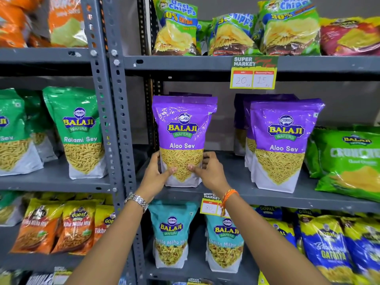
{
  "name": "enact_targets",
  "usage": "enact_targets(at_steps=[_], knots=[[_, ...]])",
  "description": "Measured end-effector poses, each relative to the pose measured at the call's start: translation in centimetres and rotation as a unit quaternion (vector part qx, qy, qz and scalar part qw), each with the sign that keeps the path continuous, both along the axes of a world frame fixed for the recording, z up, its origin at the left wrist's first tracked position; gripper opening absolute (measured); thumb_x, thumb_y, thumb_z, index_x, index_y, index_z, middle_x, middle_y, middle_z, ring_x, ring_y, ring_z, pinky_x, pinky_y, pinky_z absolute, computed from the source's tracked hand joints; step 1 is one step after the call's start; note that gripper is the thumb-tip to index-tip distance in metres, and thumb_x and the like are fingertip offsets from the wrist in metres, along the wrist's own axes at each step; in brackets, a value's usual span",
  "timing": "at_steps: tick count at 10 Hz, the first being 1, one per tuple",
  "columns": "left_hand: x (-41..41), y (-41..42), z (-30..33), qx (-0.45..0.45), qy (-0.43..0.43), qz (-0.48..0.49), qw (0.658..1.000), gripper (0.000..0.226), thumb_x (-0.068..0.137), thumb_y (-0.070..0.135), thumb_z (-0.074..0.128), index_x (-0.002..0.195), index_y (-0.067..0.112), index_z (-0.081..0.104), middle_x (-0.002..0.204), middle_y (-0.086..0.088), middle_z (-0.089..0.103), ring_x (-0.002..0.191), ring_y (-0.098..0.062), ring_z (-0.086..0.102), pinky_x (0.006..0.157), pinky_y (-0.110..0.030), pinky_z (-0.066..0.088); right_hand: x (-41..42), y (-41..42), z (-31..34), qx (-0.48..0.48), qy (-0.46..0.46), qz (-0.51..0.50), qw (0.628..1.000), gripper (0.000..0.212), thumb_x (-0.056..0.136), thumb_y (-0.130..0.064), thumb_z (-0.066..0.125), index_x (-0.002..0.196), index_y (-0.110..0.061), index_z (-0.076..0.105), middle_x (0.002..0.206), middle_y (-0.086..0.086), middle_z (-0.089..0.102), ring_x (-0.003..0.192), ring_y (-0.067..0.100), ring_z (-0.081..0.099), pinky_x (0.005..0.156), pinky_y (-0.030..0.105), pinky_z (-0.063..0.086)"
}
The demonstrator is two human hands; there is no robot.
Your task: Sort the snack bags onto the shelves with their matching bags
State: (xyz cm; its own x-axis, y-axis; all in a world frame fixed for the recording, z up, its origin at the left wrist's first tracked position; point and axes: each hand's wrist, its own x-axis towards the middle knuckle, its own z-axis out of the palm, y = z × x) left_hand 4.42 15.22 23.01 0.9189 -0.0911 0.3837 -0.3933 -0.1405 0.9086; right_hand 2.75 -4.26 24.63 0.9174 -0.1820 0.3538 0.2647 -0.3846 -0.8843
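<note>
A purple Aloo Sev bag (183,130) stands upright at the left end of the middle grey shelf (267,197). My left hand (155,174) grips its lower left side and my right hand (209,171) grips its lower right side, thumbs pressed on the front. Another purple bag stands right behind it. A group of matching purple Aloo Sev bags (281,145) stands on the same shelf to the right, a gap apart.
Green Ratlami Sev bags (80,132) fill the left rack's middle shelf. Uncle Chipps bags (174,27) sit above, teal Khatta Mitha bags (171,233) below. A green Crunchex bag (347,163) lies at far right. A grey upright post (119,120) divides the racks. Price tag (254,73) hangs above.
</note>
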Motion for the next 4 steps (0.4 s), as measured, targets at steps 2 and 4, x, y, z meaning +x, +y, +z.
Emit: enact_targets(at_steps=[2, 4], knots=[[0.5, 0.3, -0.3, 0.010, -0.007, 0.004, 1.000, 0.086, 0.072, 0.041, 0.083, 0.146, 0.030, 0.040, 0.140, -0.003, 0.061, 0.129, -0.024, 0.060, 0.110, -0.054, 0.049, -0.3, 0.2, 0.3, -0.013, 0.013, -0.014, 1.000, 0.064, 0.073, -0.032, 0.085, 0.120, -0.010, 0.048, 0.114, 0.011, 0.069, 0.105, 0.026, 0.067, 0.092, 0.047, 0.057], [-1.2, -0.1, 0.5, 0.040, -0.091, 0.108, 0.989, 0.084, 0.087, 0.019, 0.077, 0.157, 0.018, 0.030, 0.157, -0.006, 0.047, 0.140, -0.014, 0.044, 0.118, -0.034, 0.035, -5.5, -0.9, 2.3, 0.039, 0.014, -0.017, 0.999, 0.081, 0.081, -0.036, 0.078, 0.144, -0.011, 0.033, 0.137, 0.017, 0.056, 0.117, 0.025, 0.059, 0.099, 0.038, 0.051]])
